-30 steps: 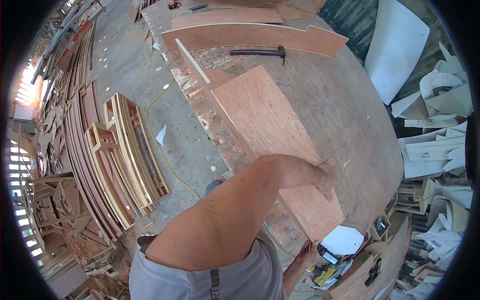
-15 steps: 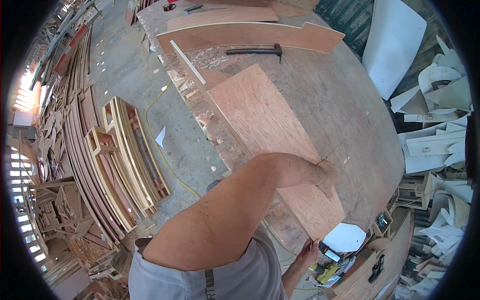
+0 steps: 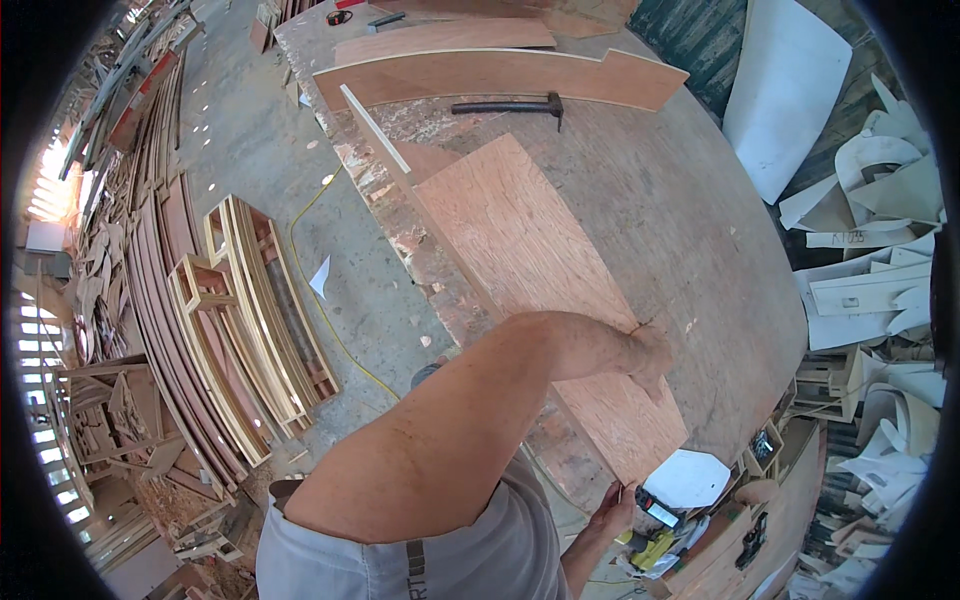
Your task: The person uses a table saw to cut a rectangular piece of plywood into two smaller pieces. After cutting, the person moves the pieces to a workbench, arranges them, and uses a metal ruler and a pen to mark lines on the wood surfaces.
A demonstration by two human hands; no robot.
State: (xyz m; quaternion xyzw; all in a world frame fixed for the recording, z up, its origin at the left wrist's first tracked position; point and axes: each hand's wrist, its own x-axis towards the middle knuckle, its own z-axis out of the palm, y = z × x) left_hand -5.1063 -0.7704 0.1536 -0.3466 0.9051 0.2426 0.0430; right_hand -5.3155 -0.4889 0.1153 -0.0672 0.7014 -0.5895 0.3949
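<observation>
A long plywood panel (image 3: 530, 225) lies slantwise on the workbench, with a narrow upright strip (image 3: 375, 128) at its far left end. Across it reaches my left arm, and my left hand (image 3: 652, 358) is bent over the panel's right edge, gripping it. At the near end, my right hand (image 3: 610, 512) is closed by the panel's corner. Its fingertips pinch something thin and small that I cannot make out. Just right of that hand is a dark device with a pale display (image 3: 658, 508), beside a white flat piece (image 3: 690, 477).
A hammer (image 3: 508, 106) and a curved plywood piece (image 3: 480, 75) lie at the bench's far side. Slatted wooden frames (image 3: 255, 310) and a yellow cord (image 3: 330, 325) are on the floor at left. White offcuts (image 3: 880, 170) are piled at right. A yellow-green tool (image 3: 652, 550) sits near my right hand.
The view has shifted very slightly. Both hands keep their places at the panel, and nothing else has visibly moved.
</observation>
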